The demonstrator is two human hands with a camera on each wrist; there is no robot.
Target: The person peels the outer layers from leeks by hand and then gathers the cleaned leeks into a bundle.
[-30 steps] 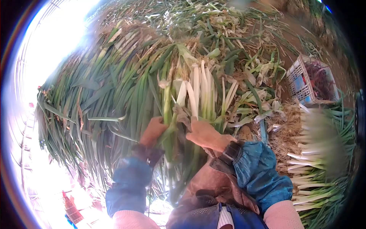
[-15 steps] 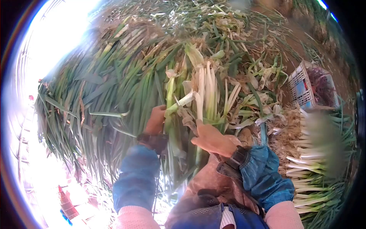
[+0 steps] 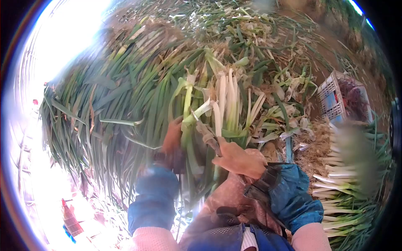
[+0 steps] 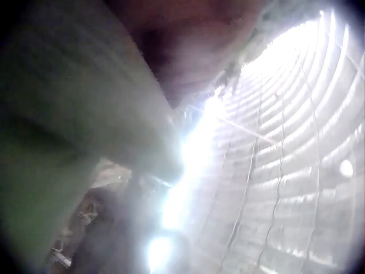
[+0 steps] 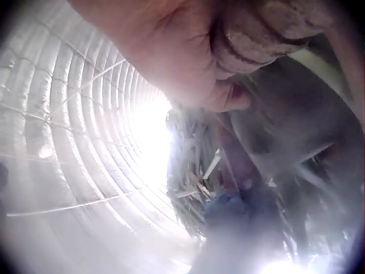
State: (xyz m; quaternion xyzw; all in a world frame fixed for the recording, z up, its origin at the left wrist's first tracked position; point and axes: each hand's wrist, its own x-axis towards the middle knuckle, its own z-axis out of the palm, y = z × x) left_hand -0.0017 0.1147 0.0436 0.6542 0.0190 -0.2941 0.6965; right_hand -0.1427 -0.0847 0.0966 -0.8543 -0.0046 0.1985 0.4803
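My left hand (image 3: 171, 136), blurred in the head view, grips a green onion (image 3: 202, 109) whose pale end slants up to the right. In the left wrist view a broad green leaf (image 4: 74, 85) lies against that hand. To the right, my right hand (image 3: 240, 159) holds the lower part of another green onion (image 3: 217, 119), its white shaft upright. A limp brownish peel (image 3: 207, 134) hangs between the hands. Curled fingers (image 5: 256, 40) show in the right wrist view. Behind the hands lie several peeled white green onions (image 3: 231, 100).
A large heap of unpeeled green onions (image 3: 113, 92) fills the left side. Stripped leaves (image 3: 289, 113) litter the ground beyond. On the right are a white plastic crate (image 3: 331, 98) and a row of green onions (image 3: 339, 209) with trimmed-looking white shafts.
The slanting onion has swung from near upright toward the right-hand onion. My left hand rose, then dropped slightly. My right hand has shifted a little right and down.
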